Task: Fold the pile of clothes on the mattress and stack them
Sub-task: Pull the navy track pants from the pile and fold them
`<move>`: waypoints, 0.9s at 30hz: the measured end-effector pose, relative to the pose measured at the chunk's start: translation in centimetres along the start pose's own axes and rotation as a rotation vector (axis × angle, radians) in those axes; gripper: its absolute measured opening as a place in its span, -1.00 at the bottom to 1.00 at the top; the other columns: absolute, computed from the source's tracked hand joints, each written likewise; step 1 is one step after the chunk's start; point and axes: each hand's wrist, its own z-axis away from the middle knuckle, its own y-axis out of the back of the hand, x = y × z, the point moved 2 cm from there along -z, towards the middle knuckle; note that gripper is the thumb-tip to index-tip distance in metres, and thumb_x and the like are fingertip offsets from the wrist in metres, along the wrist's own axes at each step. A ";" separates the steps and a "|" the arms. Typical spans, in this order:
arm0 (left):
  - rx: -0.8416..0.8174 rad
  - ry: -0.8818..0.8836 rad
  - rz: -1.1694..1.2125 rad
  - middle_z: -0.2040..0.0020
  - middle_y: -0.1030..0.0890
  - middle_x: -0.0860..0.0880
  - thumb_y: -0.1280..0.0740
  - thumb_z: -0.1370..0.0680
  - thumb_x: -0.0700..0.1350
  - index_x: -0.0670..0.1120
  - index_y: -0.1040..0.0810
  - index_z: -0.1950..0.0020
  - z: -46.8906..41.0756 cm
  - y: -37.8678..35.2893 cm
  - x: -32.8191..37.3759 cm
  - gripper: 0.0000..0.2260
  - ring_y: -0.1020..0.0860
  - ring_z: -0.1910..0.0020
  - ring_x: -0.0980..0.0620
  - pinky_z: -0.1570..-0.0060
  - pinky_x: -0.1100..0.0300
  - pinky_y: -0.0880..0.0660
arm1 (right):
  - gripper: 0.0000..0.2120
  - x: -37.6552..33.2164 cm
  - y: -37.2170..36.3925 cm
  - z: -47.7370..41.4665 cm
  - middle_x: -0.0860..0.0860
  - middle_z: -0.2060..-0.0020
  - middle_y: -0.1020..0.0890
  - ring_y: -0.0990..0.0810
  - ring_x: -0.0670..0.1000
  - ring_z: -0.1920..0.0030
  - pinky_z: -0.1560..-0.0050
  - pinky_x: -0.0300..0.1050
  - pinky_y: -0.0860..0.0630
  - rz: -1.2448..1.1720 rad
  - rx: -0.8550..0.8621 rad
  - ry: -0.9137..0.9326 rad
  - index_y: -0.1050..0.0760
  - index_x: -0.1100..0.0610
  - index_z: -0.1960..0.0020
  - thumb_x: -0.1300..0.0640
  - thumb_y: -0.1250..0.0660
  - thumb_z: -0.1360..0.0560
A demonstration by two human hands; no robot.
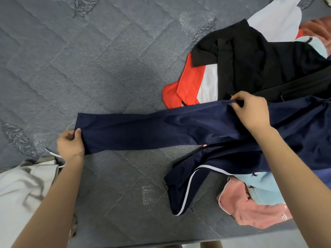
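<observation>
**A pair of dark navy track trousers with white side piping (152,129) stretched over a grey quilted mattress (89,59)**

One leg of the trousers is pulled out straight between two hands. The other leg lies crumpled nearer the person. Just beyond the trousers, a black garment (250,59) overlaps a red and white top (189,83), with a white cloth (274,20) farther beyond. On the near side, a pink fleecy garment (250,208) and a pale blue patterned one (265,187) lie partly under the navy fabric. The left hand (70,143) pinches the straight leg's hem corner between its thumb and curled fingers. The right hand (252,110) grasps that leg's far edge, its fingers curled over a fold.
</observation>
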 end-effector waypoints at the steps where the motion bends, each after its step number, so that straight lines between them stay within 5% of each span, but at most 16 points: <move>1: 0.006 -0.059 -0.067 0.03 -0.58 -0.24 -0.35 -0.54 -0.07 -0.22 -0.56 -0.15 0.6 -0.1 0.5 -0.72 -0.54 0.02 -0.16 -0.12 0.03 -0.40 | -0.87 -0.2 0.3 0.0 0.12 0.09 -0.68 -0.60 0.22 0.05 -0.11 0.07 -0.40 -0.020 0.013 0.007 -0.59 0.17 -0.04 0.16 -0.33 -0.53; 5: 0.001 -0.513 -0.293 -0.25 -0.45 -0.31 -0.41 -0.49 -0.12 -0.17 -0.45 -0.35 3.4 -2.3 3.1 -0.55 -0.42 -0.24 -0.29 -0.24 -0.09 -0.31 | -0.80 -0.3 0.4 -0.2 0.10 0.00 -0.68 -0.60 0.19 0.00 0.00 0.01 -0.43 -0.013 0.003 0.046 -0.58 0.14 -0.14 0.10 -0.33 -0.55; 11: -0.371 -1.038 -0.320 -0.36 -0.46 -0.17 -0.23 -0.56 0.03 -0.10 -0.41 -0.42 12.6 -10.8 9.1 -0.54 -0.39 -0.35 -0.17 -0.36 -0.11 -0.27 | -0.74 1.4 1.0 -0.5 0.05 0.04 -0.67 -0.58 0.17 -0.01 -0.18 0.08 -0.35 0.015 -0.030 0.182 -0.56 0.12 -0.18 0.14 -0.41 -0.49; 17: -0.501 -1.115 -0.207 -0.27 -0.53 -0.04 -0.15 -0.58 0.05 -0.03 -0.40 -0.43 22.3 -17.5 16.7 -0.57 -0.39 -0.34 -0.06 -0.44 -0.09 -0.08 | -0.68 6.1 4.0 -0.3 0.06 0.02 -0.65 -0.56 0.16 -0.06 -0.13 0.02 -0.29 0.076 -0.052 0.181 -0.53 0.15 -0.20 0.32 -0.35 -0.46; 22: -0.485 -1.135 -0.173 0.11 -0.64 0.00 -0.27 -0.56 -0.09 -0.06 -0.62 0.01 25.1 -21.1 20.3 -0.86 -0.56 0.08 -0.08 -0.18 0.03 -0.28 | -0.84 9.8 6.3 -0.5 0.11 0.07 -0.67 -0.59 0.20 0.04 0.00 0.04 -0.39 0.049 0.023 0.237 -0.58 0.21 -0.05 0.30 -0.35 -0.47; 27: -0.340 -1.015 -0.006 0.12 -0.63 -0.06 -0.28 -0.57 -0.17 -0.12 -0.61 0.05 25.1 -21.1 21.7 -0.88 -0.54 0.17 -0.09 0.06 -0.02 -0.45 | -0.88 10.5 6.6 -1.9 0.07 0.14 -0.67 -0.60 0.15 0.11 0.05 0.07 -0.47 -0.059 0.139 0.259 -0.61 0.17 0.03 0.17 -0.32 -0.54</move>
